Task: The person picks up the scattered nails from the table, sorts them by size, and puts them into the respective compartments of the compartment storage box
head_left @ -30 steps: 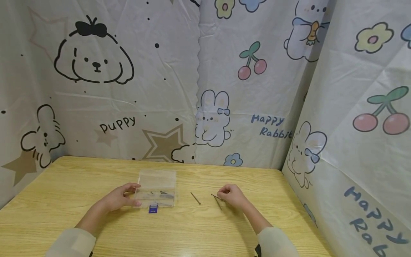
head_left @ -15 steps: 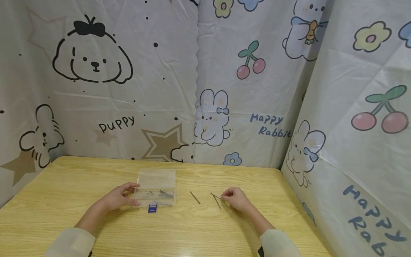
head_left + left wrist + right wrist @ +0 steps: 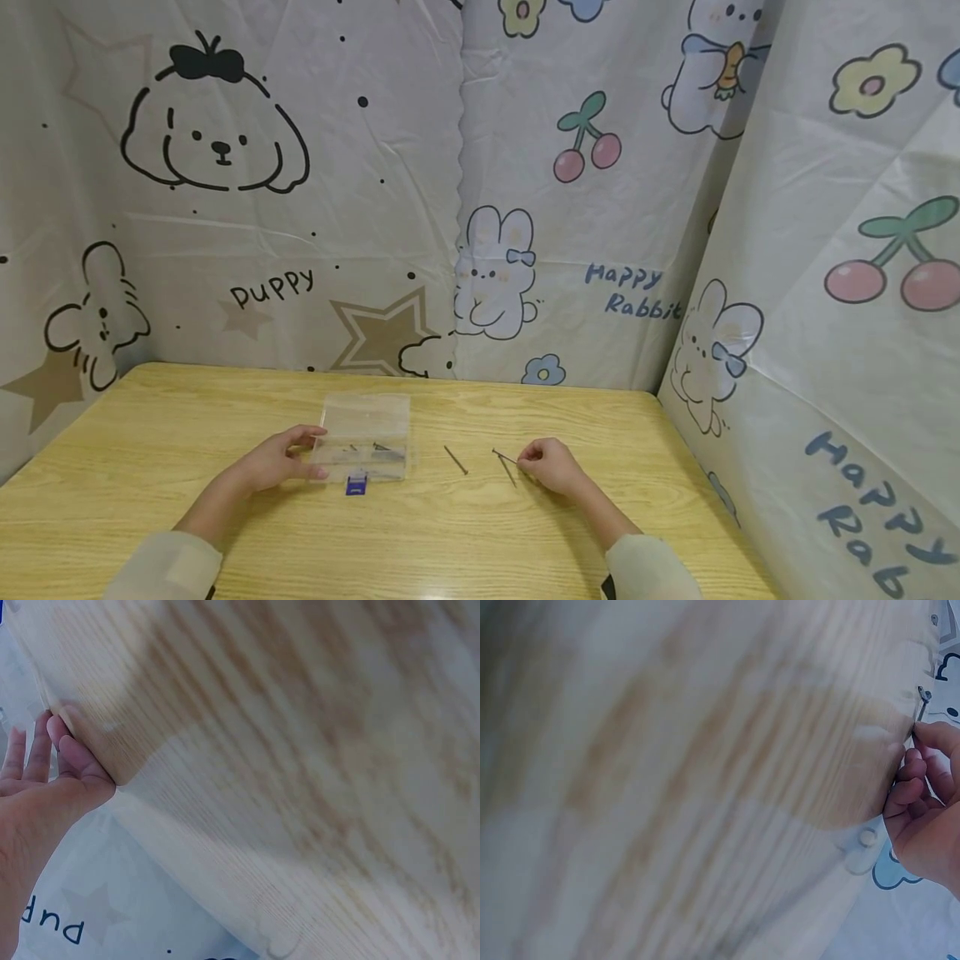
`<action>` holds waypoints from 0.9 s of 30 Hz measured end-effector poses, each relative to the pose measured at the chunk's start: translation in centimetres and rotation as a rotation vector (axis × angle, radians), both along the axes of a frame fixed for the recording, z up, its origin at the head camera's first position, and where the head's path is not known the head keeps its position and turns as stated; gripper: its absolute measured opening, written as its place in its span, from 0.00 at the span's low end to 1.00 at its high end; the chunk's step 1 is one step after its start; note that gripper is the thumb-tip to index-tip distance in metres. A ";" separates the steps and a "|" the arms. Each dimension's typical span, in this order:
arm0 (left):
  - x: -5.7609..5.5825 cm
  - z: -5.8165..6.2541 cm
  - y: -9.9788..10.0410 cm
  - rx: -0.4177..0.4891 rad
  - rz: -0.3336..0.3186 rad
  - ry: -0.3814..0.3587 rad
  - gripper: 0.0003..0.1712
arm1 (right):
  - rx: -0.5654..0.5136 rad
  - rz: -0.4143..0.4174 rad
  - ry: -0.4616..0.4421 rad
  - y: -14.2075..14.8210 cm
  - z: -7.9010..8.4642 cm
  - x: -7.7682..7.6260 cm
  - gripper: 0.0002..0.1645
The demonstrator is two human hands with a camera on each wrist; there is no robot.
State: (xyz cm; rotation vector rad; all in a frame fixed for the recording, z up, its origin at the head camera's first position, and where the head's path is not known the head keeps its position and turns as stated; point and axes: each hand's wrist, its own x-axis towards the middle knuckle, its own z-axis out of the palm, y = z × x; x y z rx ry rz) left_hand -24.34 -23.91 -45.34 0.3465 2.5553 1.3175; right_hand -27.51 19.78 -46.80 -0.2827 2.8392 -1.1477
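Observation:
My left hand (image 3: 279, 458) grips the left side of a clear plastic box (image 3: 367, 410), thumb at the front and fingers further back. Its lid stands open, a blue latch (image 3: 356, 485) is at the front, and a few dark nails (image 3: 387, 451) lie inside. With thumb and fingertips, my right hand (image 3: 551, 465) pinches the near end of a thin nail (image 3: 504, 456), whose head points left. Another nail (image 3: 507, 471) lies just under it. Between box and right hand lies a further nail (image 3: 455, 460). The right wrist view shows the pinching fingers (image 3: 934, 735) at its edge.
A wood-grain table (image 3: 420, 542) carries everything. Printed cloth (image 3: 375, 167) hangs behind the table's far edge, and a second stretch (image 3: 847, 375) closes off the right side.
My right hand has shifted slightly right and toward me, with more of the pinched nail showing. My left hand and the box stay in place.

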 end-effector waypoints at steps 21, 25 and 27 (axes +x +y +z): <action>0.0 0.1 0.0 -0.013 -0.006 0.009 0.45 | -0.008 -0.012 0.034 -0.6 0.2 -0.7 0.05; 0.0 0.1 0.0 0.001 -0.008 0.000 0.45 | -0.026 0.008 0.030 -0.9 0.5 -0.6 0.05; 0.0 0.1 0.0 0.008 -0.009 -0.007 0.45 | -0.036 0.017 0.028 -1.0 0.7 -0.6 0.06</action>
